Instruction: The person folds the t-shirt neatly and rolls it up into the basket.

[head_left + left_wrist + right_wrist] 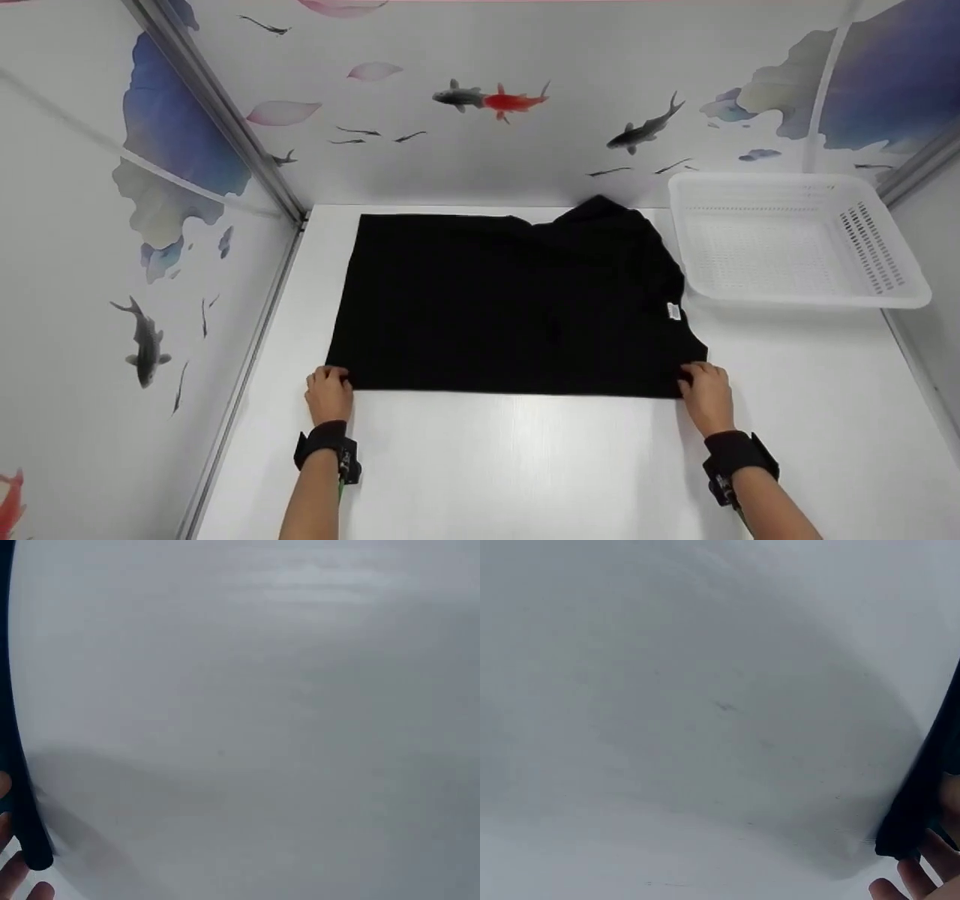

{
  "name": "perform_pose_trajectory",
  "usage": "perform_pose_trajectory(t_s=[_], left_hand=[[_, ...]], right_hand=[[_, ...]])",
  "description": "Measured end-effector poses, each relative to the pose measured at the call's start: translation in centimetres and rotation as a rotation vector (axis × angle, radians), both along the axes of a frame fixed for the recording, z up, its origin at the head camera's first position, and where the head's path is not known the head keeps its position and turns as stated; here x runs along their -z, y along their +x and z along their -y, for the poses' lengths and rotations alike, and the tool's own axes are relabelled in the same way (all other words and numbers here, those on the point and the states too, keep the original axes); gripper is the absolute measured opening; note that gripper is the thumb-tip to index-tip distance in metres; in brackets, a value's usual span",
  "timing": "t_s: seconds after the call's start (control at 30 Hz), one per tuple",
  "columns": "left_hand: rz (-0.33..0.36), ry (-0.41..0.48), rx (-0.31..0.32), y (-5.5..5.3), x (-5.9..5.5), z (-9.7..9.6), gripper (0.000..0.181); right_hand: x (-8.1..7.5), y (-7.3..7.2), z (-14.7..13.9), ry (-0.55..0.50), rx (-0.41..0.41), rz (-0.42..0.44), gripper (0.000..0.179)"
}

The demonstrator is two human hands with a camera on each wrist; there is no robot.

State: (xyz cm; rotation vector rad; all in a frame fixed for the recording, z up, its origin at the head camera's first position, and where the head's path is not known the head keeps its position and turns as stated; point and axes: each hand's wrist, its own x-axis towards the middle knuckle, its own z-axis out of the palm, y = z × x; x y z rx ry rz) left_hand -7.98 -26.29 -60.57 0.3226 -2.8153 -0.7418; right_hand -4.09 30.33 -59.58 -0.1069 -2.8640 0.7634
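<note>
A black T-shirt [510,307] lies folded lengthwise on the white table [517,465], its straight folded edge towards me. A white label [673,310] shows at the neckline on the right, and a sleeve bulges up at the far right. My left hand [328,395] pinches the near left corner. At the near right corner, by the shoulder, my right hand [709,397] pinches the cloth too. In the left wrist view the shirt's edge [22,802] passes between thumb and fingers; the right wrist view shows the other corner [907,821] between the fingers likewise.
A white plastic basket [795,296] with slotted sides stands at the back right, close beside the shirt. White panels painted with fish and petals [480,165] wall the table at the back and left, with a metal post [225,112] at their corner.
</note>
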Motion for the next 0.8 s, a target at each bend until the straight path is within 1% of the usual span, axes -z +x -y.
perform_pose_trajectory(t_s=[0.1, 0.17, 0.27, 0.33, 0.4, 0.5, 0.57, 0.63, 0.73, 0.8], left_hand=[[0.029, 0.019, -0.013, -0.2, -0.1, 0.3, 0.020], [0.037, 0.023, -0.040, -0.1, 0.0, 0.4, 0.024], [0.024, -0.005, -0.076, 0.6, 0.3, 0.5, 0.023], [-0.010, -0.028, -0.083, 1.1, 0.4, 0.7, 0.019], [-0.051, -0.050, -0.072, 1.6, 0.6, 0.9, 0.014], [-0.097, -0.062, -0.032, 2.5, 0.5, 1.4, 0.010], [-0.111, -0.062, -0.005, 3.2, 0.5, 1.7, 0.009], [-0.109, -0.056, 0.014, 4.0, 0.5, 2.1, 0.008], [-0.105, -0.037, 0.021, 5.4, 0.6, 2.6, 0.009], [-0.116, -0.026, 0.021, 6.4, 0.7, 2.9, 0.009]], right_hand=[[0.3, 0.0, 0.0, 0.015, -0.001, -0.048, 0.022], [0.6, 0.2, 0.0, 0.025, 0.001, -0.085, 0.022], [1.1, 0.6, 0.0, 0.040, -0.006, -0.134, 0.021], [1.3, 1.0, -0.1, 0.051, -0.017, -0.171, 0.020], [1.5, 1.5, -0.2, 0.058, -0.027, -0.209, 0.019], [1.7, 2.5, -0.5, 0.065, -0.037, -0.253, 0.019], [1.9, 3.2, -0.6, 0.068, -0.039, -0.269, 0.018], [2.1, 4.1, -0.7, 0.068, -0.042, -0.282, 0.017], [2.4, 5.5, -0.6, 0.072, -0.043, -0.305, 0.015], [2.5, 6.5, -0.5, 0.072, -0.039, -0.320, 0.015]])
